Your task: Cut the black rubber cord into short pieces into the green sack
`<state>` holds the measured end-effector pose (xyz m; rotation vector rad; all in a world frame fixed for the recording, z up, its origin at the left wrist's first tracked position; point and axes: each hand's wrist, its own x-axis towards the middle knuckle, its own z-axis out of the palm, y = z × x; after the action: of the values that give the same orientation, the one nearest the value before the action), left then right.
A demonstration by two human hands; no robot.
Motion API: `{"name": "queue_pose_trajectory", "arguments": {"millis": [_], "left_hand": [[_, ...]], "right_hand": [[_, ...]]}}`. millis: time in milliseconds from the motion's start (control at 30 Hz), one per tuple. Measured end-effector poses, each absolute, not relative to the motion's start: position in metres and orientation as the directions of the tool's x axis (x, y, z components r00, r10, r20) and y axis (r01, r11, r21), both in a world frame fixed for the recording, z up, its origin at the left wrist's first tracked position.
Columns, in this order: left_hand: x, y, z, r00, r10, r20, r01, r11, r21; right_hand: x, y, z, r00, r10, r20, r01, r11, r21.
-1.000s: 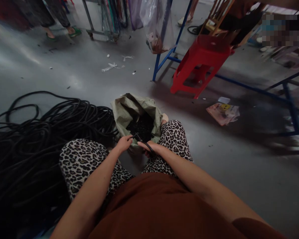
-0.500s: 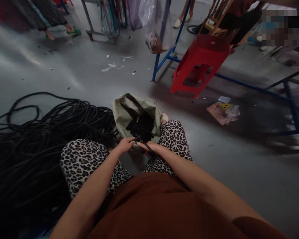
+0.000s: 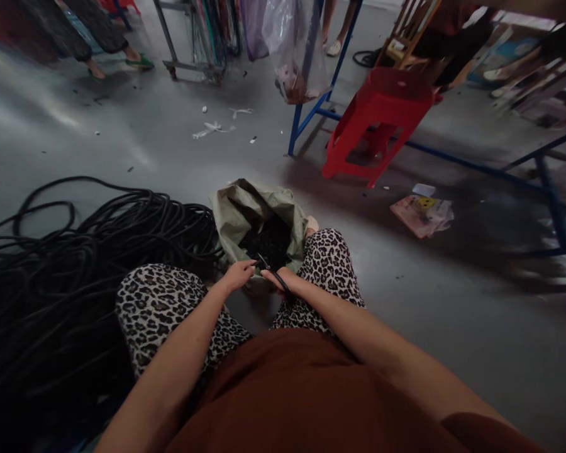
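Note:
Between my knees stands a pale green woven sack (image 3: 229, 217), its mouth gaping and small black pieces (image 3: 271, 244) inside. My left hand (image 3: 238, 275) is at the sack's near rim, fingers pinched on a small black piece whose exact kind is hard to make out. Just right of it, my right hand (image 3: 283, 281) grips scissors (image 3: 277, 277) with black handles. Their metal blades point up and left, toward the left fingertips. A large heap of black cord or tubing (image 3: 122, 233) lies on the floor at my left.
A red plastic stool (image 3: 382, 119) leans by a blue metal frame (image 3: 295, 129) ahead on the right. Plastic packets (image 3: 422, 214) lie on the floor below it. A clear bag (image 3: 297, 69) hangs from the frame. Legs of other people and a wheeled rack (image 3: 191, 66) are farther back.
My hands stay in nearly the same place; the scissor blades show more plainly now, slightly apart from the left fingertips. In the background, a person's feet have shifted left.

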<state>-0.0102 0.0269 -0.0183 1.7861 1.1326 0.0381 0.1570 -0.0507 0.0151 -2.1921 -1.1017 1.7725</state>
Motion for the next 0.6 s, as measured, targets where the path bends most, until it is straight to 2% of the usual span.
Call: {"name": "queue_pose_trajectory", "arguments": {"millis": [400, 600], "left_hand": [[-0.0061, 0.0269, -0.0201, 0.567, 0.716, -0.407, 0.637, -0.069, 0.768], [-0.0063, 0.0261, -0.0194, 0.569, 0.705, -0.423, 0.670, -0.100, 0.735]], "right_hand": [[0.1582, -0.0483, 0.0257, 0.060, 0.630, -0.774, 0.508, -0.687, -0.520], [0.1581, -0.0475, 0.0212, 0.071, 0.622, -0.780, 0.514, -0.693, -0.505]]}}
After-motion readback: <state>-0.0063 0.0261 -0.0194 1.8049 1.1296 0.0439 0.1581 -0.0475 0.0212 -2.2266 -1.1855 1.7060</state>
